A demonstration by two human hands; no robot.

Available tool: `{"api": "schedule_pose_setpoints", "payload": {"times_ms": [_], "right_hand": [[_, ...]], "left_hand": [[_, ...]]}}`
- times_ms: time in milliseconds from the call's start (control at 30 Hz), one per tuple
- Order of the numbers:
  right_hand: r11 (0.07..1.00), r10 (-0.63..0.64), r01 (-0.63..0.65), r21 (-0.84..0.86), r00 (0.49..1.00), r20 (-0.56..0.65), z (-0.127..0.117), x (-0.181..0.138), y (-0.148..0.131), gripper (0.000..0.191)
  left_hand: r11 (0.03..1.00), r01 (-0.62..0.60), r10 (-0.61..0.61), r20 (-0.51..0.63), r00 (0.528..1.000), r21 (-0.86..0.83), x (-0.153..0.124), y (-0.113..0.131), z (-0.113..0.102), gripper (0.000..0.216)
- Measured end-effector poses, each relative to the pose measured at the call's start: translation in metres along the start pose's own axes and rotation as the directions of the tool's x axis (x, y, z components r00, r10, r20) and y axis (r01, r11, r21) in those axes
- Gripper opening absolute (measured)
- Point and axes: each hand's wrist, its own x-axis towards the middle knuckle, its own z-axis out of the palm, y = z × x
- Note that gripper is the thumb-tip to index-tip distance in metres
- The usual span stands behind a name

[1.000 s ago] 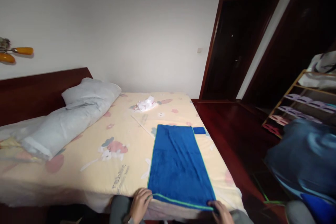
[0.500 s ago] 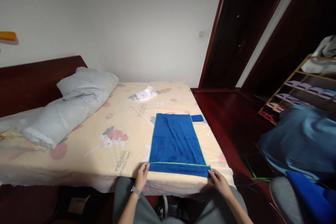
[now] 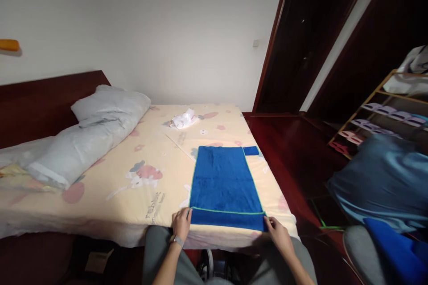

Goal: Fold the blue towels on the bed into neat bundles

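Observation:
A blue towel [image 3: 223, 178] with a green edge lies flat on the bed [image 3: 140, 187], near the foot end. Its near end is folded over in a narrow band [image 3: 227, 219]. My left hand [image 3: 182, 224] pinches the left corner of that band. On the right corner sits my right hand [image 3: 277, 233], fingers closed on the fold. A small blue cloth [image 3: 250, 150] lies beside the towel's far right corner.
A grey pillow [image 3: 87, 133] and a crumpled white item [image 3: 183, 120] lie further up the bed. A blue bundle [image 3: 384, 182] sits at the right near a wooden shelf rack [image 3: 384, 116]. A dark doorway [image 3: 297, 53] stands behind.
The towel's near end, held at the bed's edge a second ago, is now folded over into a band. My hands have drawn it slightly nearer, and the view has tilted down.

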Motion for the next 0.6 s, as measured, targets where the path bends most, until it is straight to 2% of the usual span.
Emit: {"api": "schedule_pose_setpoints", "payload": {"times_ms": [200,433,533,600], "right_hand": [[0.992,0.063,-0.064,-0.111,0.998,-0.014,0.001,0.001,-0.002,0.051],[0.963,0.101,-0.107,-0.247,0.994,-0.036,0.004,-0.009,-0.014,0.048],[0.951,0.053,-0.072,-0.301,0.996,-0.068,0.003,-0.017,-0.016,0.046],[0.94,-0.031,-0.025,-0.34,0.987,-0.158,0.002,-0.021,-0.015,0.046]], "left_hand": [[0.991,-0.021,0.03,-0.067,0.997,0.129,-0.005,0.004,0.004,0.036],[0.973,-0.013,0.044,-0.127,0.991,0.231,-0.005,0.008,-0.004,0.032],[0.968,-0.015,0.066,-0.199,0.978,0.249,-0.005,0.007,-0.012,0.028],[0.965,-0.069,0.131,-0.233,0.964,0.255,-0.009,0.01,-0.017,0.03]]}}
